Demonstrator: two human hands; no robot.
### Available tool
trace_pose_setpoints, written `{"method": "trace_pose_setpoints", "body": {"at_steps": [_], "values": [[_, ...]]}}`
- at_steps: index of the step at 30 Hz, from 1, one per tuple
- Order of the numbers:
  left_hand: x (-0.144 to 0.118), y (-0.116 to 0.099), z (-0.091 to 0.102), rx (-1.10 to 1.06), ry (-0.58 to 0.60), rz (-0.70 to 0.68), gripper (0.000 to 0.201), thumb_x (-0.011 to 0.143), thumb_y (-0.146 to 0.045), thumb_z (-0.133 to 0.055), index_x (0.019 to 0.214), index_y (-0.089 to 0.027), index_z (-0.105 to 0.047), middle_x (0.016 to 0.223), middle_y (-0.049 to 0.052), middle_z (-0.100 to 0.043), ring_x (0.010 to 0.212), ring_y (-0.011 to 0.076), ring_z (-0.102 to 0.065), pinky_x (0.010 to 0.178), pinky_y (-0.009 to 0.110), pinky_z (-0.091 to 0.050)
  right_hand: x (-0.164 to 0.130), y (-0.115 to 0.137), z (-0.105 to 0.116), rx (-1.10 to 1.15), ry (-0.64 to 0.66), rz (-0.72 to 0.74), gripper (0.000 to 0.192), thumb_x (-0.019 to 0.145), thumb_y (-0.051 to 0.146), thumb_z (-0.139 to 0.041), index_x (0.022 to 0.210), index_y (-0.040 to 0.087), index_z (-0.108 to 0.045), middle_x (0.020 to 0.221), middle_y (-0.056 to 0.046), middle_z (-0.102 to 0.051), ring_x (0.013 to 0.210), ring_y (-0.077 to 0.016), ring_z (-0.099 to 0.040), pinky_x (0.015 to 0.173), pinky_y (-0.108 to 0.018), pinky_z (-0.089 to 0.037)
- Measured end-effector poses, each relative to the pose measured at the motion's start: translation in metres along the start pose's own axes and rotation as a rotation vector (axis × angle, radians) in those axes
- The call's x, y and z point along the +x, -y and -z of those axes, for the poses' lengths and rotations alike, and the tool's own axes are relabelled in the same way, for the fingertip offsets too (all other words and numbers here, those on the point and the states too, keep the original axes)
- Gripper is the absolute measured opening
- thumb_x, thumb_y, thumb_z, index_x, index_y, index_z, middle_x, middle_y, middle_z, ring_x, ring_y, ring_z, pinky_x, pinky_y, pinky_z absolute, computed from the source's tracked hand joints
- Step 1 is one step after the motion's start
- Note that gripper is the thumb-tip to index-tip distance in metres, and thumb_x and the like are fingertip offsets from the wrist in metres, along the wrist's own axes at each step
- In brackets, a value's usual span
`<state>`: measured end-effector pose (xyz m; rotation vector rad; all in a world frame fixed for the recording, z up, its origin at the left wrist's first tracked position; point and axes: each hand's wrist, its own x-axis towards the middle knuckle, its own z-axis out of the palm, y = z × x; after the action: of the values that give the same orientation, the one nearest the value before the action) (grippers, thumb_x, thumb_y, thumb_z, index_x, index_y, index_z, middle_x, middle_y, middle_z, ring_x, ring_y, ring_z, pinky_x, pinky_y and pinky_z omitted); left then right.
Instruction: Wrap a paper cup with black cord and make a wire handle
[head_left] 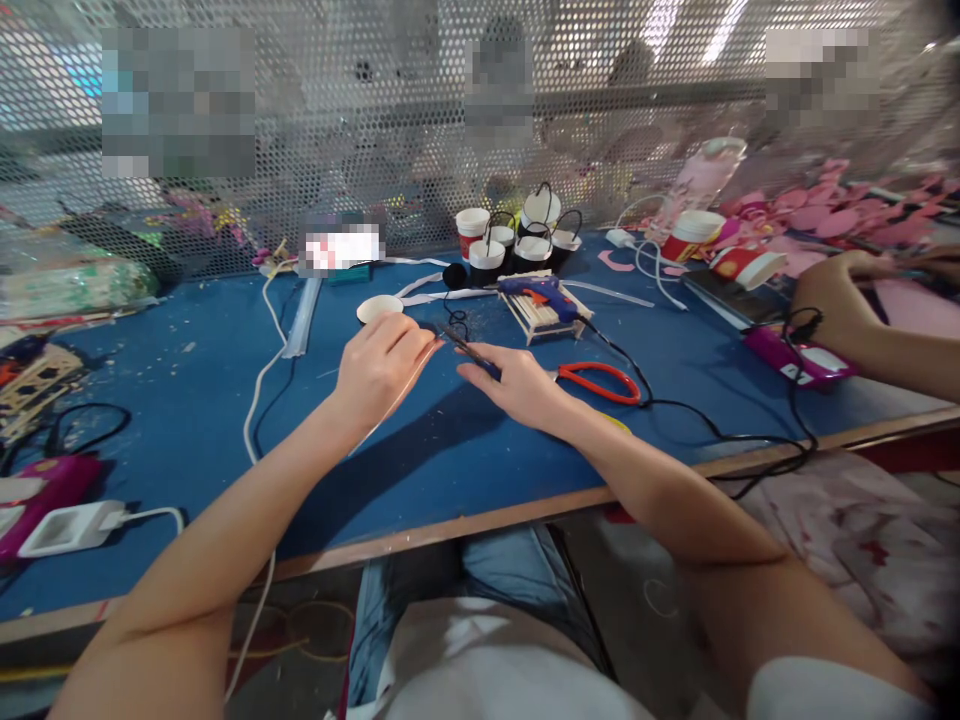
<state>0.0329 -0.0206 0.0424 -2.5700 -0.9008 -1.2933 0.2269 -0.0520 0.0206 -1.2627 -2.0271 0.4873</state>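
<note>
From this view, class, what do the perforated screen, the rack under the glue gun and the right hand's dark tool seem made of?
Perforated screen: probably metal, dull grey sheen, regular holes. Rack: likely matte wood, pale slats. Dark tool: perhaps metal, slim and straight; finish unclear.

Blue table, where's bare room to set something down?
Free: the table between left hand, right hand and the wooden edge; also, amid small scraps, between white cable and left purple box. Crowded: beyond the hands, with cups and glue gun; far right, with pink pieces.

Bright strip lights [726, 30] beyond the mesh [360, 130], soft shadows across the blue tabletop [202, 420], stretched blurry edges
</note>
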Motion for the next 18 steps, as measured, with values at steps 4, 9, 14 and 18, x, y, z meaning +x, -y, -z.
{"method": "trace_pose_setpoints", "body": {"at_steps": [4, 9, 14, 18], "values": [[0.001, -0.010, -0.007, -0.626, 0.063, 0.578, 0.021, 0.077, -0.034, -0.060, 0.067, -0.016, -0.058, 0.064, 0.001, -0.053, 0.057, 0.0102, -0.046, 0.055, 0.025, -0.040, 0.000, -0.002, -0.002, -0.150, -0.057, 0.047, 0.037, 0.088, 0.039, -0.044, 0.115, 0.017, -0.057, 0.097, -0.009, -0.066, 0.090, -0.0222, -0.061, 0.078, -0.032, -0.046], [0.002, -0.020, -0.012, -1.169, 0.266, 0.935, 0.032, 0.081, -0.042, -0.050, 0.065, -0.015, -0.052, 0.052, -0.003, -0.040, 0.040, 0.0043, -0.029, 0.039, 0.019, -0.026, 0.003, -0.006, -0.001, -0.320, -0.129, 0.075, 0.043, 0.087, 0.035, -0.046, 0.122, 0.012, -0.051, 0.096, -0.013, -0.062, 0.085, -0.0236, -0.060, 0.074, -0.032, -0.046], [0.002, -0.013, 0.003, -0.417, 0.132, 0.450, 0.030, 0.087, -0.038, -0.044, 0.075, -0.017, -0.061, 0.065, 0.004, -0.057, 0.059, 0.0124, -0.051, 0.058, 0.027, -0.043, 0.006, -0.007, 0.005, -0.185, -0.124, 0.027, 0.040, 0.087, 0.038, -0.044, 0.115, 0.012, -0.056, 0.096, -0.012, -0.065, 0.092, -0.0241, -0.060, 0.080, -0.034, -0.046], [0.002, 0.002, 0.007, 0.076, -0.019, -0.022, 0.013, 0.081, -0.029, -0.057, 0.088, -0.019, -0.061, 0.086, 0.008, -0.060, 0.087, 0.0202, -0.054, 0.078, 0.035, -0.044, 0.005, -0.005, 0.005, -0.135, -0.083, 0.023, 0.039, 0.088, 0.040, -0.043, 0.115, 0.016, -0.056, 0.102, -0.010, -0.065, 0.097, -0.0235, -0.059, 0.084, -0.034, -0.045]]}}
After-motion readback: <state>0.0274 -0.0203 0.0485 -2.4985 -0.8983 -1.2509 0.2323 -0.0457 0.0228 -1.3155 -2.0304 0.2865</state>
